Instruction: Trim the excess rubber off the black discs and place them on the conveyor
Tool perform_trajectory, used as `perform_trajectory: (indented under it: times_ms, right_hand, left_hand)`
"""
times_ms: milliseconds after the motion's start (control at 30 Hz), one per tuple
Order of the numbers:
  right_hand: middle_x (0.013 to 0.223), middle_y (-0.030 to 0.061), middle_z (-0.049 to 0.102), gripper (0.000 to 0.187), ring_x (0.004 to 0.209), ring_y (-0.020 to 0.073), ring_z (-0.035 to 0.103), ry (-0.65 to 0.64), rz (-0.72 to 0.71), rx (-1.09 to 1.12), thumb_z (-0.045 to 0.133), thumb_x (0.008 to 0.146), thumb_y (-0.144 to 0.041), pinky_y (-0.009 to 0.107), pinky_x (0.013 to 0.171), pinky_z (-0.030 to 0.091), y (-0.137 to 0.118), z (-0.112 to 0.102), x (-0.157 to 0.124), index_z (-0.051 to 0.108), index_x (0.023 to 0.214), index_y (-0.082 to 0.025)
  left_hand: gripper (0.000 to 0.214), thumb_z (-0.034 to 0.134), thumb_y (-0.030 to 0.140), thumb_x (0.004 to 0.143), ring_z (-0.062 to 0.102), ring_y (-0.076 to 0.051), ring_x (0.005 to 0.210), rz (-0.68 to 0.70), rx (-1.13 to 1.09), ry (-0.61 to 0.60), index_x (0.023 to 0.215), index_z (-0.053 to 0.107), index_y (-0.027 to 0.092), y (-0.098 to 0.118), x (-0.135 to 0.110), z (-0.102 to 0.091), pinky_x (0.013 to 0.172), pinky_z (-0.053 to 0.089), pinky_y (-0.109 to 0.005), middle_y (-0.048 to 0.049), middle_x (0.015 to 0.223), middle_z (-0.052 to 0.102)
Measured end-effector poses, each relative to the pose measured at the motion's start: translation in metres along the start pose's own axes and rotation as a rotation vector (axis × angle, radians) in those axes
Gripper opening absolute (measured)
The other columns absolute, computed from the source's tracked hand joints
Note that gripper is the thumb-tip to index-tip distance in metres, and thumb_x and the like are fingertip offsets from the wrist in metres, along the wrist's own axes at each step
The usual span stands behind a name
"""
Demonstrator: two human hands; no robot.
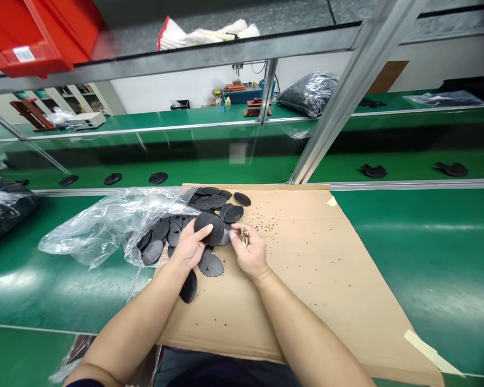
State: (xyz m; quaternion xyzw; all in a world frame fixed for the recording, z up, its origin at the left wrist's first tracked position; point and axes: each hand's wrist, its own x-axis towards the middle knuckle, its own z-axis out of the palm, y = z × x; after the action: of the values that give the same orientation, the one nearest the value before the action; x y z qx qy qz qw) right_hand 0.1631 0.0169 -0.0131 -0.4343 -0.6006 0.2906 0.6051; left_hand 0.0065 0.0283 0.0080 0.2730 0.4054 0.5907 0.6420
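My left hand (190,245) grips a black oval disc (210,228) between thumb and fingers, its flat face turned up toward me. Close to the disc's right edge is my right hand (250,252), closed around a small metal hand tool (245,236) that looks like nippers; the fingers hide most of it. Many similar discs spill from a clear plastic bag (105,220) just left of and beyond my hands. One loose disc (211,265) lies under my left hand, and another (189,286) leans beside my left wrist.
A cardboard sheet (306,301), taped to the green bench, carries scattered black crumbs (266,223). Beyond it, spaced black pieces (158,178) lie on a green conveyor belt (210,156). A metal post (339,97) rises at right. Overhead, a shelf holds a red bin (44,37) and gloves (205,35).
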Motion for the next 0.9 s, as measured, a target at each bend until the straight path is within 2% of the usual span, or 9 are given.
perform_trajectory:
  times_ms: [100, 167, 267, 367, 433, 533, 700, 900]
  right_hand:
    - [0.080, 0.0043, 0.065, 0.017, 0.072, 0.0168, 0.062, 0.203, 0.151, 0.036, 0.059, 0.083, -0.031, 0.032, 0.072, 0.052, 0.009, -0.003, 0.007, 0.062, 0.092, -0.017]
    - [0.079, 0.0043, 0.065, 0.018, 0.073, 0.0171, 0.062, 0.273, 0.195, 0.037, 0.060, 0.082, -0.033, 0.032, 0.073, 0.052, 0.014, -0.005, 0.012, 0.062, 0.090, -0.017]
    - [0.079, 0.0043, 0.065, 0.018, 0.074, 0.0173, 0.062, 0.274, 0.192, 0.039, 0.060, 0.081, -0.033, 0.032, 0.075, 0.051, 0.016, -0.004, 0.015, 0.061, 0.089, -0.017]
    - [0.080, 0.0045, 0.065, 0.018, 0.073, 0.0167, 0.062, 0.250, 0.177, 0.050, 0.058, 0.081, -0.032, 0.031, 0.074, 0.051, 0.014, -0.002, 0.013, 0.061, 0.089, -0.016]
    - [0.081, 0.0044, 0.065, 0.017, 0.073, 0.0164, 0.061, 0.259, 0.188, 0.058, 0.058, 0.081, -0.032, 0.031, 0.074, 0.050, 0.012, -0.001, 0.011, 0.061, 0.089, -0.016]
    - [0.080, 0.0041, 0.065, 0.019, 0.074, 0.0161, 0.061, 0.329, 0.238, 0.085, 0.057, 0.082, -0.032, 0.031, 0.075, 0.050, 0.010, 0.000, 0.009, 0.061, 0.090, -0.015]
    - [0.080, 0.0036, 0.063, 0.022, 0.073, 0.0154, 0.060, 0.452, 0.342, 0.142, 0.057, 0.083, -0.034, 0.030, 0.072, 0.051, 0.009, 0.001, 0.007, 0.061, 0.093, -0.015]
    - [0.083, 0.0046, 0.063, 0.025, 0.072, 0.0151, 0.060, 0.535, 0.385, 0.240, 0.055, 0.087, -0.037, 0.027, 0.068, 0.051, 0.003, 0.001, 0.005, 0.058, 0.097, -0.015]
  left_hand:
    - [0.042, 0.079, 0.021, 0.062, 0.064, -0.018, 0.091, 0.178, 0.167, 0.062, 0.100, 0.062, 0.017, 0.013, 0.030, 0.011, 0.088, 0.050, -0.034, -0.0054, 0.099, 0.068]
    - [0.038, 0.074, 0.021, 0.065, 0.062, -0.020, 0.093, 0.356, 0.414, 0.090, 0.101, 0.064, 0.016, 0.025, 0.062, 0.018, 0.092, 0.048, -0.037, -0.0065, 0.100, 0.067]
    - [0.031, 0.065, 0.018, 0.073, 0.057, -0.024, 0.103, 0.675, 0.951, 0.235, 0.104, 0.067, 0.016, 0.045, 0.115, 0.029, 0.098, 0.041, -0.039, -0.0102, 0.104, 0.060]
    - [0.036, 0.057, 0.014, 0.078, 0.053, -0.025, 0.108, 0.814, 1.296, 0.234, 0.112, 0.064, 0.017, 0.055, 0.157, 0.043, 0.099, 0.039, -0.037, -0.0123, 0.114, 0.053]
    - [0.047, 0.059, 0.015, 0.077, 0.050, -0.027, 0.113, 0.807, 1.476, 0.144, 0.123, 0.057, 0.019, 0.050, 0.175, 0.056, 0.100, 0.038, -0.039, -0.0130, 0.123, 0.049]
    - [0.057, 0.064, 0.022, 0.076, 0.047, -0.030, 0.118, 0.766, 1.696, -0.010, 0.132, 0.050, 0.017, 0.025, 0.189, 0.082, 0.103, 0.035, -0.041, -0.0153, 0.127, 0.047]
    - [0.043, 0.061, 0.029, 0.081, 0.052, -0.027, 0.114, 0.549, 1.607, -0.166, 0.121, 0.059, 0.014, -0.026, 0.211, 0.143, 0.101, 0.038, -0.035, -0.0152, 0.121, 0.057]
    - [0.034, 0.064, 0.033, 0.081, 0.062, -0.021, 0.098, 0.424, 1.465, -0.186, 0.111, 0.064, 0.016, -0.072, 0.258, 0.212, 0.086, 0.045, -0.030, -0.0098, 0.105, 0.069]
